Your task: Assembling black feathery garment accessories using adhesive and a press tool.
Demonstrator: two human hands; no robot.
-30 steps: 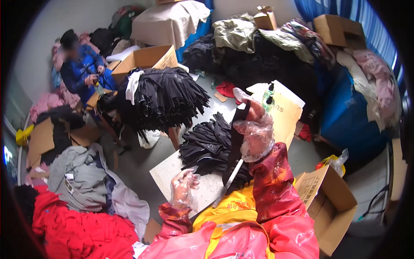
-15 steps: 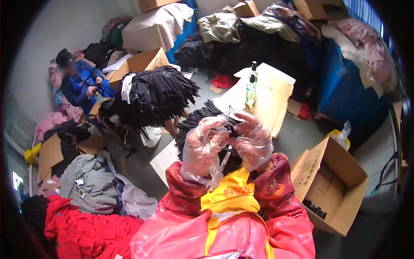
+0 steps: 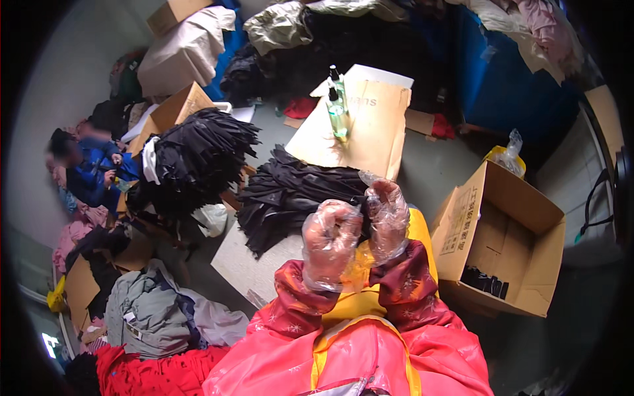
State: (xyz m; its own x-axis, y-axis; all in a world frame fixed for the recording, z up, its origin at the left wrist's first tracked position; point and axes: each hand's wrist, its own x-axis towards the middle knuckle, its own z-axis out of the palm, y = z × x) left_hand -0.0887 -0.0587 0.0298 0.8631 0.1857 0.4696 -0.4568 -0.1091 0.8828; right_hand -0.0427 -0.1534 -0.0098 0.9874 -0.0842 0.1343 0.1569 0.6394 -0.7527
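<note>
Both my hands wear loose, clear plastic gloves and are held close together before my lap. My left hand [image 3: 332, 239] has its fingers curled in toward the thumb. Beside it, my right hand [image 3: 388, 221] is also closed, its fingers bent toward the left one. A dark patch shows between them, but what the fingers grip cannot be made out. Just beyond and to the left lies a spread heap of black fabric strips [image 3: 284, 195], on a pale board [image 3: 247, 261]. My yellow apron [image 3: 360, 303] shows below the wrists.
Two bottles of pale green liquid [image 3: 338, 115] stand on a flattened carton [image 3: 376, 122] ahead. An open cardboard box [image 3: 508, 247] with small black pieces is at right. Another black bundle [image 3: 198, 158] is at left, near a person in blue [image 3: 92, 165]. Clothes piles [image 3: 148, 310] lie around.
My view has tilted and shifted right. My hands have drawn back from over the black strips toward my body, still closed and close together. More of the strip heap shows.
</note>
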